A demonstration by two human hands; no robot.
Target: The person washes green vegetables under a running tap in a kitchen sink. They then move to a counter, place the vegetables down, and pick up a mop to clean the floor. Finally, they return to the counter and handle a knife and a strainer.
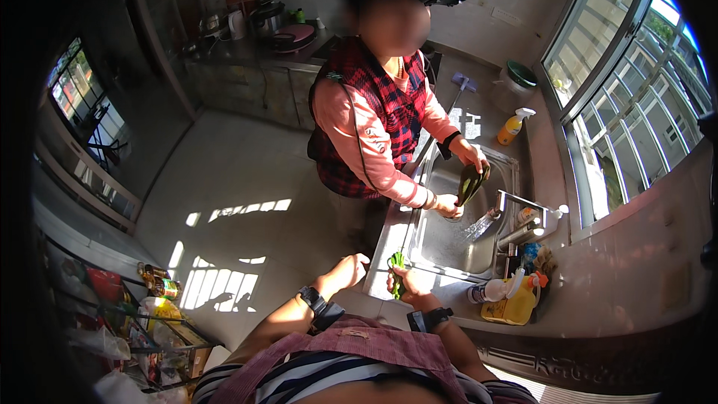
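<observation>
My right hand [414, 285] grips a small bunch of green vegetable stalks [397, 261] at the near corner of the counter, beside the metal sink [443, 238]. To its left, my left hand [349, 270] is held in a loose fist short of the counter edge; nothing shows in it. Across the sink a co-worker in a checked vest [359, 106] holds a dark green vegetable [471, 182] with both hands over the basin. Water [478, 228] runs from the faucet [493, 213] into the basin.
A yellow jug [507, 306] and a white spray bottle [488, 290] stand at the sink's near right. An orange spray bottle [509, 128] is beyond the basin. Low at the left is a loaded rack [162, 342]. A barred window [628, 118] lines the right wall.
</observation>
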